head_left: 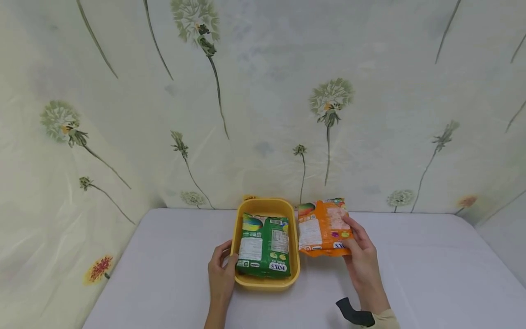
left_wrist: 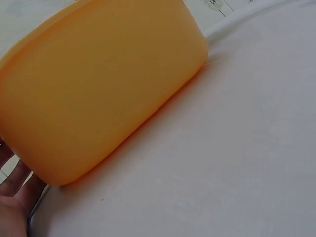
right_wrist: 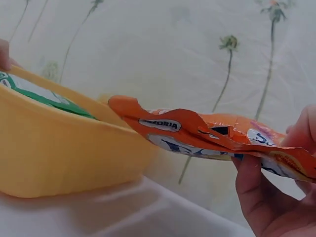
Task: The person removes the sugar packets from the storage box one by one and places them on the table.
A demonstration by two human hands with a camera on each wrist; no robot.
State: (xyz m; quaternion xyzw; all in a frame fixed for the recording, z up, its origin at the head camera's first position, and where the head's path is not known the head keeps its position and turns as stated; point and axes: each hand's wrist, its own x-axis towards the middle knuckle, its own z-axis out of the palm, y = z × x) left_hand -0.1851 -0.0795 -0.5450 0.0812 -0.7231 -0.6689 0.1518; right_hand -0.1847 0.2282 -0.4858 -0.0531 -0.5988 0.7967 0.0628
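Note:
A yellow plastic basin [head_left: 268, 287] stands on the table with a green candy bag [head_left: 263, 246] lying in it, back label up. My left hand [head_left: 222, 272] holds the basin at its left side, thumb at the rim and fingers against the outer wall. In the left wrist view, the fingers [left_wrist: 17, 185] show at one end of the basin. My right hand [head_left: 361, 251] pinches an orange candy bag [head_left: 322, 228] by its right side. From the right wrist view the orange bag [right_wrist: 197, 131] is seen edge-on, raised beside the basin, its left end overlapping the rim.
A white cloth [head_left: 176, 269] covers the table. Behind it hangs a pale curtain [head_left: 263, 109] printed with dandelions, close to the basin's far end. A dark band [head_left: 355, 315] sits at the right wrist beside a beige sleeve [head_left: 386, 320].

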